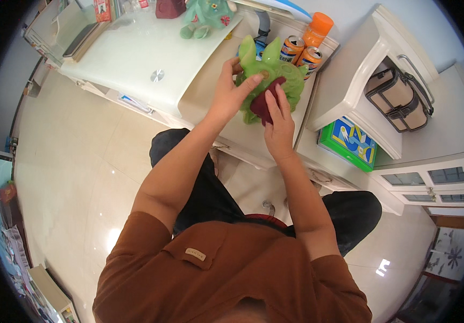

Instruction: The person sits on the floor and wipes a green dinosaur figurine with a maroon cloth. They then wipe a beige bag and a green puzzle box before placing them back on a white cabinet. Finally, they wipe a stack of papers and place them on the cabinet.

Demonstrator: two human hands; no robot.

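Note:
A glossy green animal figurine [293, 76] with two upright, ear-like points stands on the white desktop [199, 95] in front of me. My left hand [232, 87] grips its left side, the thumb on its front and the fingers partly hidden behind it. In my right hand [279, 121] is a dark red cloth [263, 105], pressed flat by the fingertips against the figurine's surface. Right behind the figurine are two orange drink cans [292, 46], [310, 58] and an orange plastic bottle [319, 29].
A glass-topped surface [135, 60] on the left carries a doll in a green dress [207, 14] and a dark red box [170, 8]. To the right, a white shelf unit [347, 87] holds a beige handbag [397, 101] and a green box [349, 143].

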